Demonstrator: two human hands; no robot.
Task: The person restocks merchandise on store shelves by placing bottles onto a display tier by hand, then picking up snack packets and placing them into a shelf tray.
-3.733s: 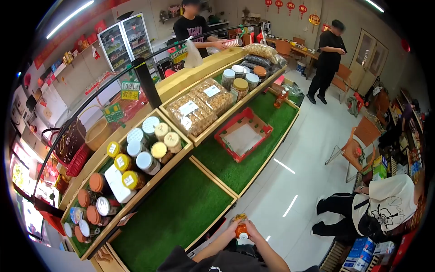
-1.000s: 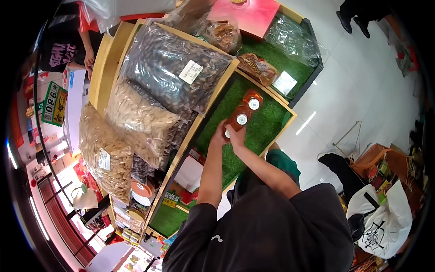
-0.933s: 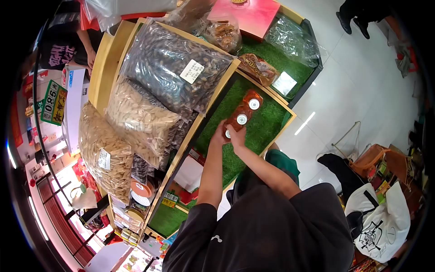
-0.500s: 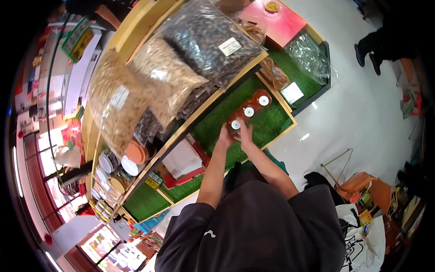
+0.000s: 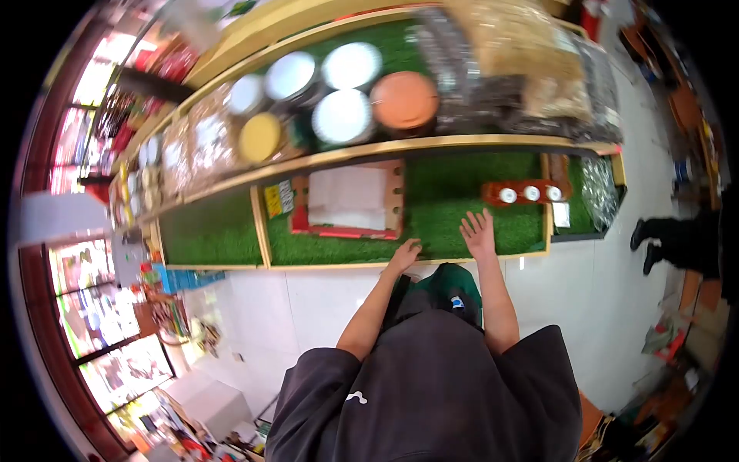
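Three bottles of orange-red content with white caps (image 5: 531, 192) stand in a row on the green turf of the lower shelf, towards its right end. Just below them my right hand (image 5: 479, 235) is raised, fingers spread, touching none of them. My left hand (image 5: 406, 254) is over the shelf's front edge, its fingers loosely curled and apart, holding nothing. Behind and left of it lies a red cardboard tray (image 5: 346, 231) with a white sheet (image 5: 346, 197) inside.
Jars with orange (image 5: 404, 100), white and yellow lids and bagged dry goods (image 5: 531, 54) fill the upper shelf. Price tags (image 5: 279, 199) stand left of the tray. Crumpled clear plastic (image 5: 599, 189) lies at the right end. A person's dark-clad legs (image 5: 681, 242) are at far right.
Both hands have come away from the bottles, which stay in a row on the turf. The view has turned and shifted left along the shelf, bringing the jars and red tray nearer the middle.
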